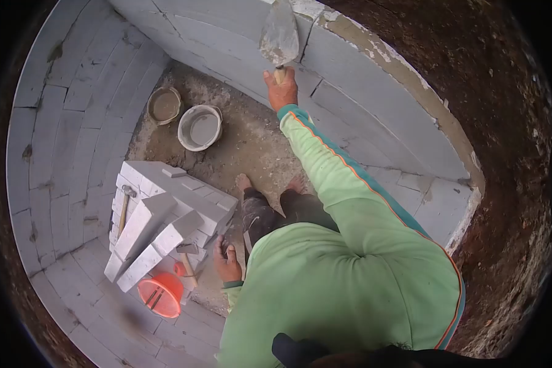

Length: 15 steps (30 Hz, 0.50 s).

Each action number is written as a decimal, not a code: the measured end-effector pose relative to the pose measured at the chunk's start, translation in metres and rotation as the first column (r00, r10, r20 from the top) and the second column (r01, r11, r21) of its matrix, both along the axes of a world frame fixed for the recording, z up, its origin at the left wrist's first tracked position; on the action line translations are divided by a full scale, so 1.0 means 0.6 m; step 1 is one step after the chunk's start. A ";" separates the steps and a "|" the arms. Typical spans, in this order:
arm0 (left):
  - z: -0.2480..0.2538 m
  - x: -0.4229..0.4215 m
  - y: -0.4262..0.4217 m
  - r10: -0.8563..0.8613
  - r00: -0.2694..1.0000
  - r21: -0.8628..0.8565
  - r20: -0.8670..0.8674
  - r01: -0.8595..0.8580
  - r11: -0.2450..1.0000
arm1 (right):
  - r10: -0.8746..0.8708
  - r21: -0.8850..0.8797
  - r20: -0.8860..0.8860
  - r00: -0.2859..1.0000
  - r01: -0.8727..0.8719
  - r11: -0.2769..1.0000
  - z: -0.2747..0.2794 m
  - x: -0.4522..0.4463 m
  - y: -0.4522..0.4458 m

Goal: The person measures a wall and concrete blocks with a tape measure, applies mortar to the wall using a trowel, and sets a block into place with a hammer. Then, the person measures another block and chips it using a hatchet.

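Trowel (279, 43), raised at the end of an outstretched arm, in front of or just over the upper part of a pale grey block wall (374, 89); whether the blade (278, 35) touches the wall cannot be told. The right hand (283, 90) is wrapped around its short, light-coloured handle (280, 76), which looks wooden. The tool points away from the person, its long axis running nearly in line with the forearm, handle end nearest the body and broad, smeared blade outermost, its tip reaching the upper edge of the view. It is probably light and stiff, sturdy rather than fragile, though a wet blade would likely be slippery; the handle is the place to hold it, close to the blade for control.

The left hand (228, 266) hangs low with its fingers loosely parted and nothing visible in its grasp. It is beside a stack of whitish blocks (212, 209). Farther forward, two round tubs (190, 143) (149, 114) stand on the dirty floor (251, 144).
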<state>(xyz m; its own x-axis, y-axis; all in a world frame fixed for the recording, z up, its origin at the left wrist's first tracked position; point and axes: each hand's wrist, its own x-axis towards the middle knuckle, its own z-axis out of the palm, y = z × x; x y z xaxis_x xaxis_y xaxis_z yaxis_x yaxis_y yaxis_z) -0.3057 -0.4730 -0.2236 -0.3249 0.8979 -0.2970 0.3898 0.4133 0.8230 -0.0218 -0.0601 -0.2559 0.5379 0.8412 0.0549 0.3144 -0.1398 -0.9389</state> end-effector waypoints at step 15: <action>0.001 -0.147 0.237 -0.653 0.689 0.198 -0.314 0.720 0.665 | 0.159 -0.894 0.042 0.986 -0.034 0.447 -0.132 0.097 -0.653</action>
<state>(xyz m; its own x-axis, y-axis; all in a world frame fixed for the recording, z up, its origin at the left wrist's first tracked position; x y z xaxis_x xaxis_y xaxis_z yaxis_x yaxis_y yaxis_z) -0.3938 -0.3308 -0.2233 0.3989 0.9170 0.0039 0.6317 -0.2779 0.7237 0.0365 -0.4520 -0.3351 0.4929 0.5100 -0.7050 0.4658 -0.8390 -0.2812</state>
